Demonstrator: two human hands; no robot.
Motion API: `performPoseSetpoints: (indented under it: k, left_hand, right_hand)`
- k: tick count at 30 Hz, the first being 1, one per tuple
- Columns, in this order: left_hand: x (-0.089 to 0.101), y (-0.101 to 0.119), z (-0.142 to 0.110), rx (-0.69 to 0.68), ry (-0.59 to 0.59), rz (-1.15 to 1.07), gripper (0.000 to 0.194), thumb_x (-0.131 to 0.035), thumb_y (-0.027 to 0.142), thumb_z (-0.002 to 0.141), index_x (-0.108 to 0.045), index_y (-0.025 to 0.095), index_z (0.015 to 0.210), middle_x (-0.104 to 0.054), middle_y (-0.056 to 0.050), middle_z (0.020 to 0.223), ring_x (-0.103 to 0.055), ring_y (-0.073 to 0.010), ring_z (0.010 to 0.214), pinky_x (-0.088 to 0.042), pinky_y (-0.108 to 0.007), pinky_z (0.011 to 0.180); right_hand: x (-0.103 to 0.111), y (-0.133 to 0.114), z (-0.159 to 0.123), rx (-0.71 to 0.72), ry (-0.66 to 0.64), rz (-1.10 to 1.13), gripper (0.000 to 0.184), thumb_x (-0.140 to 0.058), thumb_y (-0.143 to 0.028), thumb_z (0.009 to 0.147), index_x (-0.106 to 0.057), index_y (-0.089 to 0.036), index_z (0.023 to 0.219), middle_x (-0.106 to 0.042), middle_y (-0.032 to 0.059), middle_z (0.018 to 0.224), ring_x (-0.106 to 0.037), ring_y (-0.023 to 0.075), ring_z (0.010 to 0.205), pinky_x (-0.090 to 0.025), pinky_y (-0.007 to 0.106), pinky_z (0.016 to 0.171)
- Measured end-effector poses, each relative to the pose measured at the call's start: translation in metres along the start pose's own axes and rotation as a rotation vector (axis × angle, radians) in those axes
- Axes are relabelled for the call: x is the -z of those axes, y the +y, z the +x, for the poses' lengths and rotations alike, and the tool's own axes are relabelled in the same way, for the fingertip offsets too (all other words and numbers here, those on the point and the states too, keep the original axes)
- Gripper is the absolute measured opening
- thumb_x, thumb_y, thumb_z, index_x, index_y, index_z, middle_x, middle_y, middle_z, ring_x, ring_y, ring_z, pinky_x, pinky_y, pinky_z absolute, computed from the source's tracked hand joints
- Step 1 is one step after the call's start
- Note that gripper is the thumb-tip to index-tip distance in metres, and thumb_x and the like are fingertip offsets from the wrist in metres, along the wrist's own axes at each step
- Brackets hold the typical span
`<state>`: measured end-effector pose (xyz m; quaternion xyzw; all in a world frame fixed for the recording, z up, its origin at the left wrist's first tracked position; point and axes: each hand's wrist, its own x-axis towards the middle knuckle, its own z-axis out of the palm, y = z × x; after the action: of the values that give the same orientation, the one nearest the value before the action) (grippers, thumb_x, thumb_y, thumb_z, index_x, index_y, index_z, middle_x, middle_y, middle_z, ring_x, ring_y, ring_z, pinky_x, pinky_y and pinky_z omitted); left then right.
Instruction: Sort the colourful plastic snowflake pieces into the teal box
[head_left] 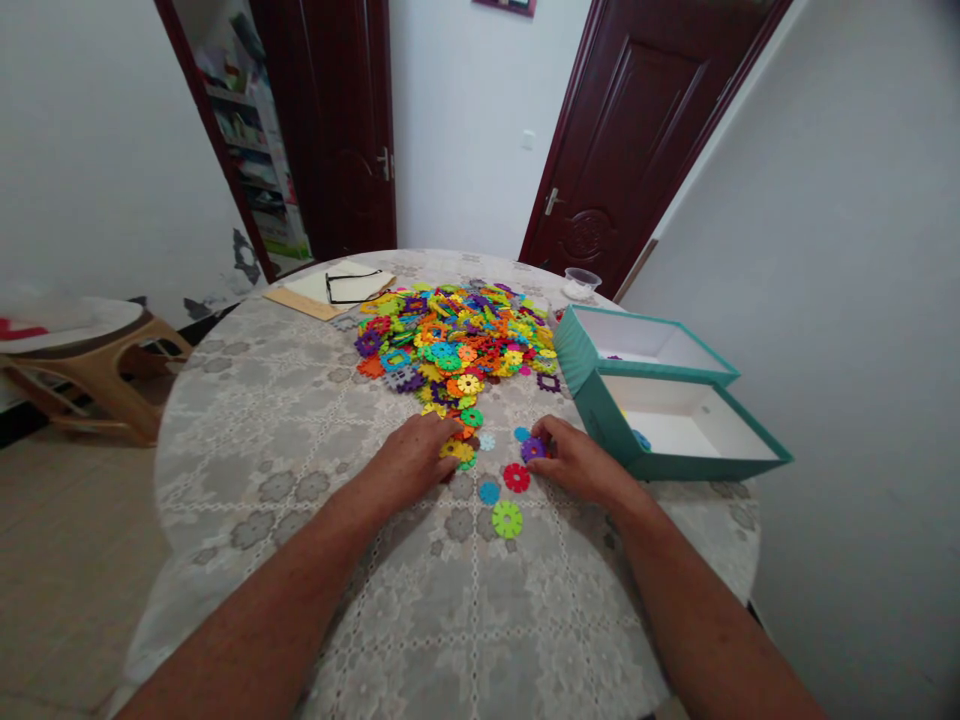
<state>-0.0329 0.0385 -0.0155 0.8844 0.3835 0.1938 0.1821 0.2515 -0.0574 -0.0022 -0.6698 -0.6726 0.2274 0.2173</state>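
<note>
Near the middle of the table, my left hand (416, 452) has its thumb and fingers closed about a yellow notched plastic disc (456, 451), with orange and green discs close by. Across from it, my right hand (574, 455) pinches a purple notched disc (533, 449) between thumb and fingers. Between and in front of the hands lie a red disc (517, 478), a small blue disc (489, 492), a pale blue disc (487, 441) and a lime green disc (508, 520). A large mixed pile of colourful interlocking pieces (457, 335) sits just beyond.
At right stands an open teal box (682, 465) with two white-lined parts and a few pieces inside. A clear plastic tub (582, 282) sits behind it. Black-framed glasses (352, 288) rest on papers (300, 301) at back left. A patterned cloth (247, 450) covers the round table.
</note>
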Motion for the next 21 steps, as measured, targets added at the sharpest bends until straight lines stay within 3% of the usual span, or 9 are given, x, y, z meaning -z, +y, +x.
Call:
performPoseSetpoints:
  k: [4,8,12,16,19,21]
  left_hand:
    - [-0.001,-0.002,-0.001,-0.041,-0.032,0.016,0.038,-0.067,0.027,0.086,-0.069,0.026,0.124,-0.07,-0.012,0.119,-0.065,-0.0297,0.112,-0.051,-0.04,0.099]
    - [0.001,-0.001,-0.001,0.01,-0.037,0.048,0.037,-0.07,0.027,0.084,-0.069,0.024,0.121,-0.07,-0.012,0.117,-0.065,-0.0309,0.111,-0.05,-0.041,0.098]
    - [0.004,0.001,0.0,0.02,-0.069,0.069,0.029,-0.069,0.027,0.085,-0.068,0.024,0.113,-0.071,-0.011,0.114,-0.065,-0.0303,0.108,-0.05,-0.039,0.095]
    - [0.005,0.002,0.0,0.005,-0.089,0.122,0.025,-0.066,0.024,0.085,-0.067,0.023,0.109,-0.072,-0.012,0.11,-0.065,-0.0313,0.104,-0.05,-0.04,0.09]
    - [0.008,0.004,0.0,-0.009,-0.101,0.155,0.023,-0.065,0.024,0.086,-0.067,0.022,0.109,-0.072,-0.012,0.106,-0.066,-0.0317,0.103,-0.049,-0.039,0.087]
    - [0.012,0.006,0.0,-0.012,-0.103,0.147,0.017,-0.063,0.024,0.087,-0.068,0.023,0.104,-0.073,-0.011,0.101,-0.067,-0.0305,0.099,-0.049,-0.037,0.084]
  right_hand:
    - [0.003,-0.004,0.0,0.008,-0.014,0.068,0.016,-0.067,-0.024,0.085,-0.061,-0.022,0.1,-0.064,-0.0012,0.089,-0.057,0.0179,0.082,-0.04,0.028,0.07]
    - [0.005,-0.005,0.0,0.054,-0.008,0.045,0.005,-0.063,-0.026,0.089,-0.06,-0.022,0.088,-0.062,-0.001,0.083,-0.056,0.0182,0.08,-0.04,0.029,0.071]
    - [0.006,-0.005,0.0,0.028,-0.028,0.225,0.023,-0.065,-0.029,0.089,-0.068,-0.023,0.11,-0.069,0.0017,0.097,-0.061,0.0197,0.087,-0.047,0.031,0.076]
    - [0.009,-0.009,-0.004,0.009,-0.144,0.336,0.033,-0.068,-0.03,0.088,-0.072,-0.024,0.121,-0.072,0.0033,0.104,-0.065,0.0201,0.091,-0.051,0.031,0.078]
    - [0.011,-0.013,-0.008,0.018,-0.266,0.313,0.038,-0.067,-0.031,0.09,-0.072,-0.026,0.128,-0.074,0.0029,0.101,-0.066,0.0197,0.086,-0.051,0.031,0.075]
    - [0.01,-0.017,-0.01,0.046,-0.282,0.21,0.039,-0.068,-0.03,0.089,-0.073,-0.026,0.128,-0.075,0.0038,0.106,-0.067,0.0214,0.09,-0.052,0.033,0.08]
